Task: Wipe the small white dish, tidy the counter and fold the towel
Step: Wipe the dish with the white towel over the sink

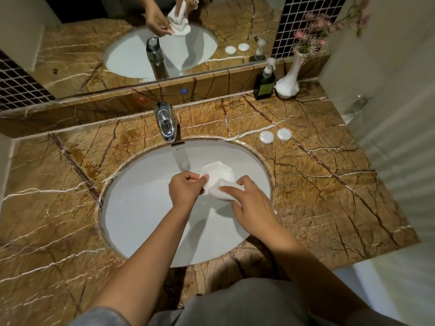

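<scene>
A small white dish (217, 172) with faceted edges is held over the white sink (141, 208). My left hand (186, 188) pinches its left rim between thumb and fingers. My right hand (249, 201) presses a bunched white towel (220, 190) against the dish's near edge; part of the towel is hidden under that hand. The mirror above reflects both hands with the towel.
The brown veined marble counter (317, 184) surrounds the sink. A chrome tap (166, 122) stands behind the basin. Two round white wrapped soaps (266, 137) (284, 134) lie at the right rear. A dark green pump bottle (264, 82) and a white vase (287, 84) of pink flowers stand in the back right corner.
</scene>
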### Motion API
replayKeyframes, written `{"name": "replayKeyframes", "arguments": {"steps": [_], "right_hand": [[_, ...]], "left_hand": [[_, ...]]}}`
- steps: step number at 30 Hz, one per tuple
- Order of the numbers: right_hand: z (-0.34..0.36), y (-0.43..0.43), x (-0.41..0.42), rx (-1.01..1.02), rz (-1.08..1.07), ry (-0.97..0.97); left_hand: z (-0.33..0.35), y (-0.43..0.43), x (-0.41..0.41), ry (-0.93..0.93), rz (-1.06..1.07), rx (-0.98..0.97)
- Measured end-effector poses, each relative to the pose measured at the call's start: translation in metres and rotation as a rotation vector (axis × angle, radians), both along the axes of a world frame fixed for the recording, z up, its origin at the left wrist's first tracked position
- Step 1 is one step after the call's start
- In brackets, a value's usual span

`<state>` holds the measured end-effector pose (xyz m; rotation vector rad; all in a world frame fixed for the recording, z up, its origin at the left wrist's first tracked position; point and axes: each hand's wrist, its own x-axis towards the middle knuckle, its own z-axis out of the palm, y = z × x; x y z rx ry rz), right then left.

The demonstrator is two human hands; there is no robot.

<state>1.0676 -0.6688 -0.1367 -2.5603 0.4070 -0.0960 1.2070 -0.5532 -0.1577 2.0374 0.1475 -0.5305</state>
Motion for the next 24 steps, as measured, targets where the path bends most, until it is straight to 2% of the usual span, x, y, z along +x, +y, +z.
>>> {"name": "replayKeyframes", "arguments": {"steps": [5, 11, 19, 20, 22, 23, 24], "right_hand": [[-0.014, -0.046, -0.03, 0.1, -0.365, -0.026], [-0.039, -0.111, -0.061, -0.052, -0.756, 0.004], [-0.056, -0.118, -0.071, -0.239, -0.757, 0.218], [-0.055, -0.117, -0.07, -0.275, -0.765, 0.186], [-0.044, -0.114, -0.062, -0.302, -0.842, -0.005], [-0.037, -0.111, -0.055, -0.253, -0.89, -0.135], [-0.029, -0.108, -0.045, -0.116, -0.917, -0.251]], "left_hand": [[-0.001, -0.002, -0.001, -0.014, -0.013, 0.017], [0.001, -0.018, -0.005, -0.016, -0.049, 0.023], [0.0, -0.031, -0.011, 0.005, -0.06, 0.005], [-0.001, -0.031, -0.011, 0.011, -0.057, 0.003], [-0.002, -0.031, -0.011, 0.015, -0.051, 0.0], [-0.003, -0.031, -0.01, 0.016, -0.047, -0.004], [-0.004, -0.031, -0.009, 0.017, -0.043, -0.011]]}}
